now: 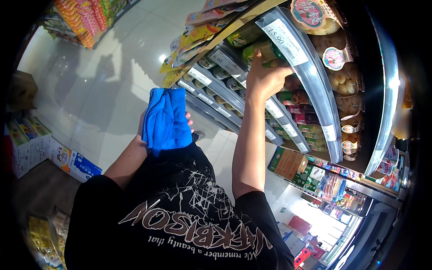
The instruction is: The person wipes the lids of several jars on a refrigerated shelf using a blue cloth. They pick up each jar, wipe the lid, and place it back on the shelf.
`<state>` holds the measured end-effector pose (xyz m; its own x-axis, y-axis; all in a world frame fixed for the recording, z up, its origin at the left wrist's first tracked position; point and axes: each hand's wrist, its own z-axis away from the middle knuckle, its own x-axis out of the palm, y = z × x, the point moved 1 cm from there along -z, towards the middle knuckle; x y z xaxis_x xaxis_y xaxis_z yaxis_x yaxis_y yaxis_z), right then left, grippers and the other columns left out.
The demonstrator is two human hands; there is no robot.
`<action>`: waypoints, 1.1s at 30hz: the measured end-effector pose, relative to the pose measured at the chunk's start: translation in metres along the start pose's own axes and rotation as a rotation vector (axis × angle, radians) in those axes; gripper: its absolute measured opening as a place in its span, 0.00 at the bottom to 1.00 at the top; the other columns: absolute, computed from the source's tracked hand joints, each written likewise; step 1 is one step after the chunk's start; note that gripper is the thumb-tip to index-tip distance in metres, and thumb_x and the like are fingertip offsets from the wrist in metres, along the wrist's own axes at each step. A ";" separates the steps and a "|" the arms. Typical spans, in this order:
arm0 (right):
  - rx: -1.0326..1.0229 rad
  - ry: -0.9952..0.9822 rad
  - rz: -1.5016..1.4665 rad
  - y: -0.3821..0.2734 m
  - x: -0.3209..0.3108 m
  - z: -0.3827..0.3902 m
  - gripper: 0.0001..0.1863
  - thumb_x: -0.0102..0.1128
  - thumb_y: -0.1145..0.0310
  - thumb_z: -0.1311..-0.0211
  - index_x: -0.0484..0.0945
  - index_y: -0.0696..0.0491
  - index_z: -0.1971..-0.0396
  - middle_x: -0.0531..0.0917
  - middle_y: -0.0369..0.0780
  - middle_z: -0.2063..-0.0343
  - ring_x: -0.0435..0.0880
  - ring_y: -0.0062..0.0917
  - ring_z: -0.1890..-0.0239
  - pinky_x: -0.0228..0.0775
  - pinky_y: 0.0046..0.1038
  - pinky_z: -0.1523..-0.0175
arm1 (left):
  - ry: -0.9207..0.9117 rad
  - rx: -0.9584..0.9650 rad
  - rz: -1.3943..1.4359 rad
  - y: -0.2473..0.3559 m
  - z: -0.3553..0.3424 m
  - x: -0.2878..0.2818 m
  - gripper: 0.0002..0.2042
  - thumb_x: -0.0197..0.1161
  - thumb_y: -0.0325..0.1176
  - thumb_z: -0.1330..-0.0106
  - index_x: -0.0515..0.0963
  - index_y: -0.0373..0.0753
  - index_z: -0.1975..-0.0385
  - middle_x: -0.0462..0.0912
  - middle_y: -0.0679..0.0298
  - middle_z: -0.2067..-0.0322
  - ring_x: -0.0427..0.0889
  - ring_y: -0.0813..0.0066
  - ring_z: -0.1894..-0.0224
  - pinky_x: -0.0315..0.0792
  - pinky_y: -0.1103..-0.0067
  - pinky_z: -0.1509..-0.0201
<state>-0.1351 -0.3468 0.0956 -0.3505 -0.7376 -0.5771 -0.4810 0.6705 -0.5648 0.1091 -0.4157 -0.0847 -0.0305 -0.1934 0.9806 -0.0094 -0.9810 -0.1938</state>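
A folded blue cloth (166, 119) rests in my left hand (189, 122), in front of my body. Its fingers are closed round the cloth, which hides most of the palm. My right hand (264, 82) reaches into a shelf on the right. The thumb and fingers are bent round a green-labelled jar (250, 54) in the row behind the price strip (285, 42). Part of that jar is hidden by the hand and the strip. Another green jar (236, 39) stands beside it.
Lower shelves (225, 81) hold rows of jars behind plastic price strips. Clear fruit cups (346, 83) fill the shelf at the right. Yellow and pink bags (193, 36) hang at the shelf's end. Boxes (31, 144) stand at the left on the tiled floor (103, 90).
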 end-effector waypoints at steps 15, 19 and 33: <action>-0.222 0.042 0.004 -0.015 -0.011 0.030 0.36 0.72 0.66 0.43 0.63 0.62 0.40 0.79 0.54 0.53 0.83 0.35 0.70 0.76 0.35 0.64 | -0.022 -0.011 -0.015 0.000 -0.001 0.008 0.35 0.40 0.61 0.26 0.62 0.39 0.30 0.73 0.42 0.40 0.74 0.40 0.39 0.59 0.43 0.31; -0.048 -0.148 -0.213 -0.027 -0.004 0.043 0.27 0.70 0.64 0.38 0.71 0.65 0.47 0.84 0.44 0.70 0.80 0.22 0.76 0.73 0.26 0.66 | -0.027 -0.002 -0.022 0.001 -0.001 0.006 0.35 0.40 0.61 0.26 0.62 0.39 0.30 0.73 0.42 0.40 0.74 0.40 0.39 0.59 0.43 0.31; -0.034 -0.303 -0.178 -0.029 0.047 -0.020 0.18 0.62 0.61 0.38 0.85 0.59 0.80 0.84 0.36 0.87 0.85 0.25 0.80 0.76 0.28 0.64 | 0.002 0.027 -0.044 -0.002 0.006 0.011 0.37 0.39 0.62 0.26 0.62 0.36 0.31 0.73 0.39 0.40 0.74 0.38 0.39 0.61 0.43 0.32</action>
<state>-0.1538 -0.4032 0.0968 -0.0074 -0.7822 -0.6230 -0.5411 0.5271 -0.6553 0.1144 -0.4161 -0.0732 -0.0329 -0.1506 0.9881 0.0162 -0.9885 -0.1501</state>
